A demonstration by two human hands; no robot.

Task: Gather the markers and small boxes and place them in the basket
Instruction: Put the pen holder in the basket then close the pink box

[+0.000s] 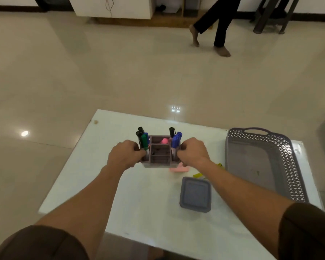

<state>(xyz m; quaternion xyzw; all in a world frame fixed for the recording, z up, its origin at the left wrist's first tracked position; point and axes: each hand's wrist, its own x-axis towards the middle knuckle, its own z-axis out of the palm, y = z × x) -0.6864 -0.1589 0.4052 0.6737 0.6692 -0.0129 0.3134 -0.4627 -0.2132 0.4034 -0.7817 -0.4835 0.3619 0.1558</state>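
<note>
My right wrist hides most of a pink thing [178, 169] and yellow scraps [197, 175], perhaps wrappers, while my left hand [125, 155] and right hand [192, 152] curl fingers round the grey plastic holder [160, 162] of capped markers [144, 140], mid-way across the table [139, 203], left of the lattice-walled basket [296, 177] and square box [195, 194].

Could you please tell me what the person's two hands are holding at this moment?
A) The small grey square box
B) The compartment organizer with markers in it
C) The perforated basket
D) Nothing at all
B: the left hand and the right hand each grip one side of the organizer, while the basket and the grey box lie apart from both hands.
</note>
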